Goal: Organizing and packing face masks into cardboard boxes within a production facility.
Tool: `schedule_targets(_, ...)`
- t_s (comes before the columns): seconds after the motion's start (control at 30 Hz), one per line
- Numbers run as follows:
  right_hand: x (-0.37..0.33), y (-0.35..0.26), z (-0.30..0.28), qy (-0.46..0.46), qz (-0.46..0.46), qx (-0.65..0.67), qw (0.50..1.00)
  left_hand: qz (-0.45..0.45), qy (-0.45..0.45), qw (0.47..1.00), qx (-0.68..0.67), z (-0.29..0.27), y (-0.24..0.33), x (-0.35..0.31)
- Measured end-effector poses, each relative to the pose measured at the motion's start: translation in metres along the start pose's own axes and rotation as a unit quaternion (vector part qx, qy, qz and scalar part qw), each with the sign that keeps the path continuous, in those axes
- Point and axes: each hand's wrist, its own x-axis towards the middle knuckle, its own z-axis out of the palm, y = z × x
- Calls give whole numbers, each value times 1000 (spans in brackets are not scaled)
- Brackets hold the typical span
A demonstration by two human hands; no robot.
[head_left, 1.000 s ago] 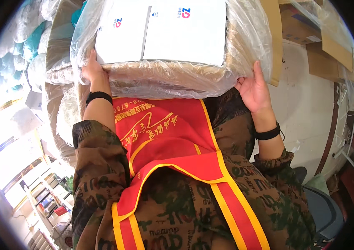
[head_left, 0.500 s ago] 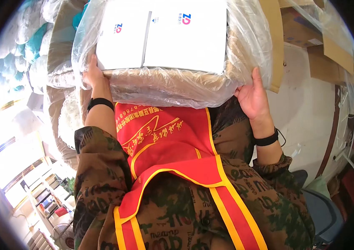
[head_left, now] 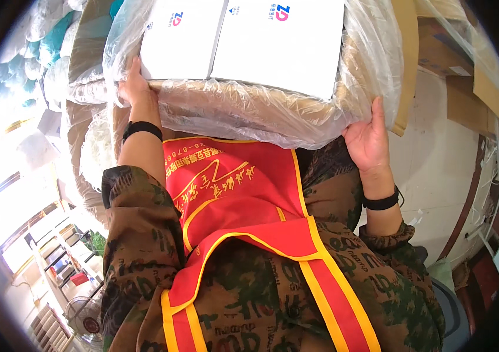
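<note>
A brown cardboard carton (head_left: 214, 108) fills the top middle of the head view, with a clear plastic liner (head_left: 284, 132) folded over its near wall. White printed boxes (head_left: 278, 50) lie flat side by side inside it. My left hand (head_left: 138, 91) grips the carton's near left corner through the plastic, thumb up along the white box. At the near right corner, my right hand (head_left: 368, 144) closes on the carton and plastic with its thumb raised and palm showing; some of its fingers are hidden behind the plastic. Both wrists wear black bands.
Large clear plastic bags with white and teal contents (head_left: 44, 53) are piled at the far left. Opened cardboard cartons (head_left: 454, 64) stand at the far right. A fan (head_left: 85, 317) and shelves are at lower left, a grey chair (head_left: 452, 311) at lower right.
The carton with its white boxes has shifted right and slightly away, tilting a little clockwise. My right hand has moved right with it; my left hand keeps its corner, slightly farther away.
</note>
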Motion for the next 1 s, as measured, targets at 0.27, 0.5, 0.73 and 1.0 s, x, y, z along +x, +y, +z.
schedule_targets(0.27,-4,2,3,-2,-13,-9,1000,-5,15,1000,8,-7,-10,15)
schedule_targets(0.5,-11,1,3,1,-9,27,1000,14,10,1000,-3,3,-2,-19)
schedule_targets(0.73,5,4,15,-19,-6,11,1000,29,11,999,14,-4,14,0)
schedule_targets(1.0,5,7,-37,15,-10,79,997,154,30,943,293,0,0,2)
